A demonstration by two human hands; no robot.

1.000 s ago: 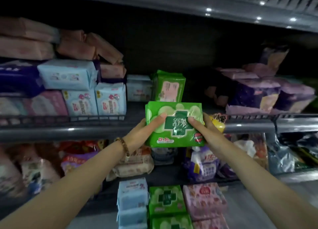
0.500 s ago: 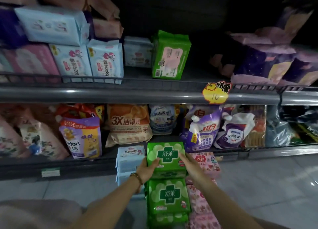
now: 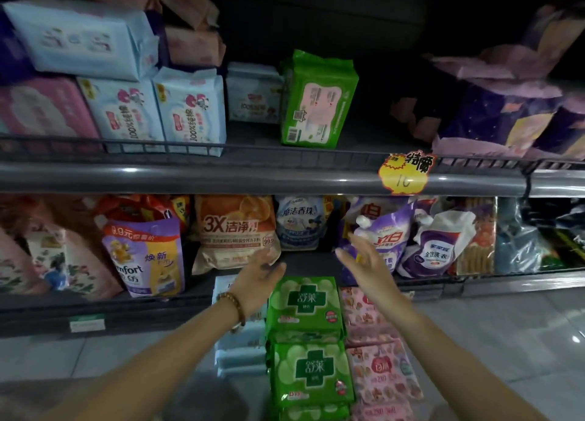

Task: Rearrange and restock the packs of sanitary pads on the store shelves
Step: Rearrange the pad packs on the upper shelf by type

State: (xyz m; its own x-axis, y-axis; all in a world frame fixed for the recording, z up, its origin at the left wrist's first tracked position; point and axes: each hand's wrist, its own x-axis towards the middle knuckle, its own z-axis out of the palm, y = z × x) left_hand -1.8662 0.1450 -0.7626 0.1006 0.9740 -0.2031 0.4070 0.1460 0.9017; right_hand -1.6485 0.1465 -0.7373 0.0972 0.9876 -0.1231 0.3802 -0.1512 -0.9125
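Note:
A green pack of pads (image 3: 304,303) lies on top of a stack of green packs (image 3: 311,376) on the floor in front of the shelves. My left hand (image 3: 256,278) hovers just left of it and my right hand (image 3: 364,262) just above and right, both with fingers spread and holding nothing. Another green pack (image 3: 316,100) stands upright on the upper shelf. Light blue packs (image 3: 190,110) fill that shelf's left side. Pink packs (image 3: 376,351) lie stacked to the right of the green stack, and pale blue packs (image 3: 240,347) to its left.
The upper shelf's grey rail (image 3: 221,173) carries a yellow price tag (image 3: 405,175). Laundry detergent bags (image 3: 234,230) crowd the lower shelf behind my hands. Purple packs (image 3: 506,116) sit at the upper right. Grey floor tiles (image 3: 490,341) lie at the right.
The green pack came down from shelf height onto the floor stack. Both hands have let go of it and lifted away, fingers opened.

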